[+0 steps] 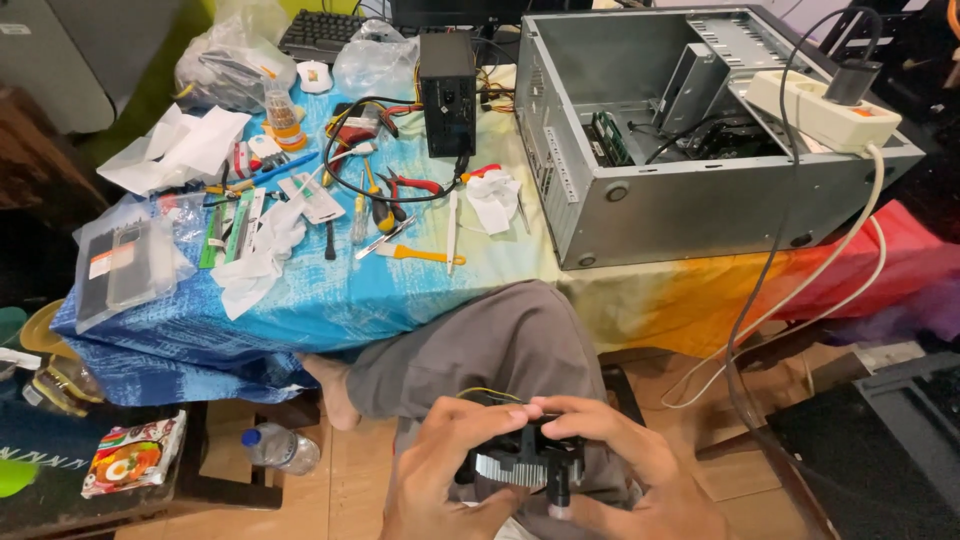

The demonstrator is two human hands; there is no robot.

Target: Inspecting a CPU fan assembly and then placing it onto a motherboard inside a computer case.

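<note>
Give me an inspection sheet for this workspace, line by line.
Surface: table under a blue and rainbow cloth.
Job's things: finned cooler fan held over the lap.
Clutter: screwdrivers, pliers, tissues, plastic bags.
Grippers: left hand and right hand both grip the cooler fan.
Cables: black cable looped on the table; white cord hangs from the power strip.
Surroundings: open computer case, power supply box, water bottle on the floor.

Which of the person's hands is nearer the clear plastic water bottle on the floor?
Left. The left hand grips the finned metal cooler on the side toward the clear plastic water bottle; the right hand is on the cooler's far side.
</note>
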